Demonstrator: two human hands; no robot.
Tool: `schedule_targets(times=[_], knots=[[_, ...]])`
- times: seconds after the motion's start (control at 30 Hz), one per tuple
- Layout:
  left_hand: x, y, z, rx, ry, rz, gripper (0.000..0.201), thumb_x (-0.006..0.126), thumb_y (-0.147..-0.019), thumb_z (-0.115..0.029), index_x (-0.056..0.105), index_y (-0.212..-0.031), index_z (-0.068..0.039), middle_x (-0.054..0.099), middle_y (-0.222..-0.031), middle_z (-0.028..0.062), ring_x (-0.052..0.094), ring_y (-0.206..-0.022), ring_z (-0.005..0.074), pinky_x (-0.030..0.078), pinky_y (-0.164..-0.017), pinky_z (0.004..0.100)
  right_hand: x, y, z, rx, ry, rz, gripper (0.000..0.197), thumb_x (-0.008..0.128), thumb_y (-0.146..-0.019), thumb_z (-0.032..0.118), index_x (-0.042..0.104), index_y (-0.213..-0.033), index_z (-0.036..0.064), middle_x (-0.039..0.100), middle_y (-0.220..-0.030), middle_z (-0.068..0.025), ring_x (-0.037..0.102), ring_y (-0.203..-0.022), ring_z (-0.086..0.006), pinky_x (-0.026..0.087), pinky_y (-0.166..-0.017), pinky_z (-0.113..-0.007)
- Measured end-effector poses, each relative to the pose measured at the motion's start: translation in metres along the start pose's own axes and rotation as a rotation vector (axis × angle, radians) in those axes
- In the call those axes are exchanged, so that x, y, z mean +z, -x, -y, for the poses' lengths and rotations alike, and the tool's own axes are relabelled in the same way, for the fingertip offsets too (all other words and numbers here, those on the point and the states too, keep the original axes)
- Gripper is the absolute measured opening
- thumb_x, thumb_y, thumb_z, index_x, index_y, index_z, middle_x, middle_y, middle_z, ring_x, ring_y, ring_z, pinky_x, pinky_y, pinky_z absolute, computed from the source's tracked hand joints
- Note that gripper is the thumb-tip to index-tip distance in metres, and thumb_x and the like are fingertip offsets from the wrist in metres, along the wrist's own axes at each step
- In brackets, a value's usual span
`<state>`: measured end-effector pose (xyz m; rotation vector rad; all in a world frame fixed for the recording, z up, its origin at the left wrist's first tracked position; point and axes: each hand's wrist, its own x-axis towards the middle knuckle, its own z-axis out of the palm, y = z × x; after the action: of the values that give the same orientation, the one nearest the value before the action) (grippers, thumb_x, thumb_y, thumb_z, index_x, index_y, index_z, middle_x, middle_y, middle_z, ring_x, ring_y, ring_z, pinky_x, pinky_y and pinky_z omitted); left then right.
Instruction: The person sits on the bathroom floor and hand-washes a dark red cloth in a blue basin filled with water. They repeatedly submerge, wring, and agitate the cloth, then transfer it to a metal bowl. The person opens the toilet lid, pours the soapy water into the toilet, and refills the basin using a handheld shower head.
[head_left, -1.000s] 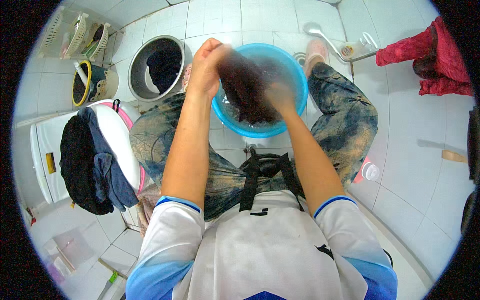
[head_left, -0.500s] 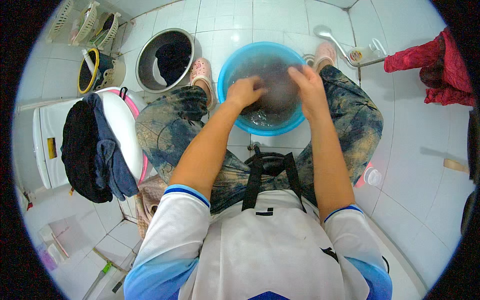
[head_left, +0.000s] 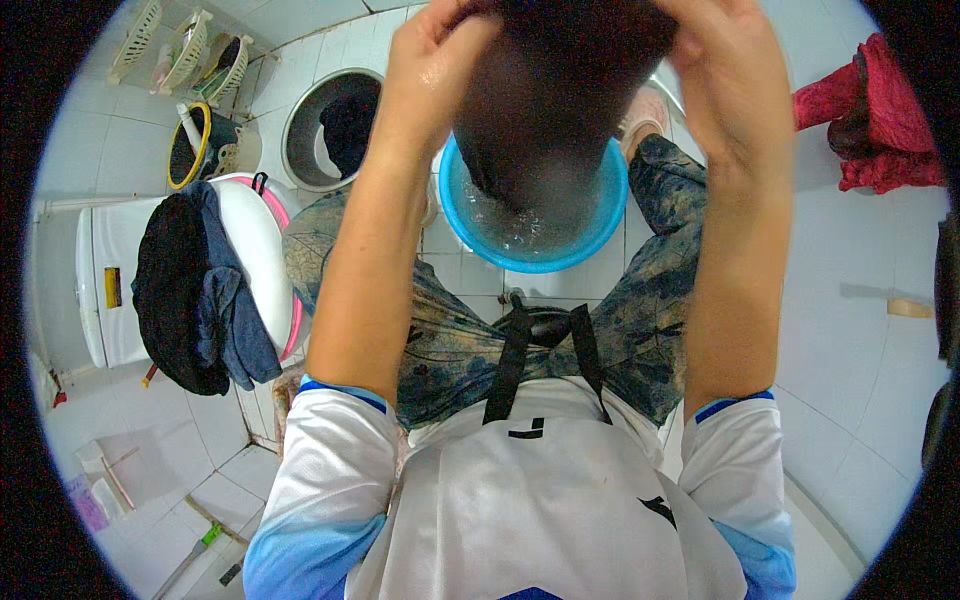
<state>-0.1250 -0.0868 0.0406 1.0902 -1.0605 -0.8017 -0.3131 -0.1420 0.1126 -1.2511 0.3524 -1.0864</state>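
Note:
A dark wet cloth (head_left: 560, 100) hangs stretched between my two hands, its lower end reaching down into a blue basin (head_left: 544, 264) of water. My left hand (head_left: 425, 70) grips the cloth's left upper edge with curled fingers. At its right upper edge, my right hand (head_left: 730, 80) is closed on it too. Parts of the fingers and the top of the cloth run past the upper rim of the view. What kind of garment it is, if any, cannot be made out.
Left of the blue basin stands a grey metal basin (head_left: 300, 150) with black cloth (head_left: 352, 135) inside. Dark clothes (head_left: 180, 290) drape over the white toilet (head_left: 245, 270) at left. A red cloth (head_left: 880, 120) hangs at the right wall. A yellow-rimmed bin (head_left: 188, 145) stands far left.
Both hands have risen from the blue basin toward the top of the view. The dark cloth, earlier in the water, is now lifted and spread between them.

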Motion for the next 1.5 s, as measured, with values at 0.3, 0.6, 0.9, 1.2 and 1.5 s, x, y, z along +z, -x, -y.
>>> schedule_targets(times=[0.3, 0.6, 0.9, 1.2, 1.5], knots=[[0.023, -0.01, -0.043, -0.118, 0.002, 0.067, 0.031, 0.062, -0.083, -0.016, 0.059, -0.108, 0.002, 0.064, -0.098, 0.0078, 0.06, -0.087, 0.0137, 0.047, -0.08, 0.026, 0.013, -0.012, 0.018, -0.017, 0.028, 0.038, 0.013, 0.059, -0.081, 0.009, 0.057, -0.092, 0.0012, 0.059, -0.079, -0.0023, 0.056, -0.073, -0.0098, 0.045, -0.068, -0.022], [-0.019, 0.02, 0.164, -0.605, -0.426, 0.058, 0.038, 0.064, -0.08, -0.029, 0.063, -0.1, 0.004, 0.065, -0.092, 0.0144, 0.059, -0.084, 0.0198, 0.045, -0.077, 0.0313, -0.06, 0.026, -0.161, 0.307, 0.416, -0.047, 0.018, 0.065, -0.077, 0.012, 0.059, -0.09, 0.0011, 0.061, -0.08, -0.0047, 0.054, -0.075, -0.0117, 0.045, -0.069, -0.027], [-0.001, 0.08, 0.293, -0.891, -1.165, 0.173, 0.056, 0.058, -0.076, -0.015, 0.045, -0.13, -0.022, 0.038, -0.133, 0.0192, 0.058, -0.095, 0.0372, 0.044, -0.085, 0.0462, -0.151, 0.13, -0.342, 0.532, 1.246, -0.169, 0.035, 0.066, -0.075, 0.017, 0.061, -0.11, 0.0173, 0.051, -0.118, -0.0157, 0.05, -0.107, -0.0346, 0.042, -0.09, -0.042], [0.03, 0.121, 0.359, -0.883, -1.364, 0.262, 0.081, 0.057, -0.073, -0.01, 0.021, -0.144, -0.026, 0.027, -0.14, 0.0231, 0.043, -0.115, 0.04, 0.034, -0.09, 0.0548, -0.12, 0.166, -0.417, 0.87, 1.387, -0.164, 0.048, 0.054, -0.086, 0.016, 0.042, -0.132, 0.0213, 0.033, -0.136, -0.0262, 0.041, -0.116, -0.0462, 0.039, -0.094, -0.05], [0.013, 0.112, 0.427, -1.132, -1.279, 0.474, 0.043, 0.05, -0.079, -0.023, 0.053, -0.12, -0.01, 0.046, -0.127, 0.0215, 0.048, -0.113, 0.0384, 0.038, -0.092, 0.0545, -0.142, 0.118, -0.434, 1.22, 1.345, 0.106, 0.032, 0.056, -0.08, 0.019, 0.059, -0.11, 0.0076, 0.054, -0.115, -0.0224, 0.057, -0.098, -0.0395, 0.047, -0.078, -0.051]])
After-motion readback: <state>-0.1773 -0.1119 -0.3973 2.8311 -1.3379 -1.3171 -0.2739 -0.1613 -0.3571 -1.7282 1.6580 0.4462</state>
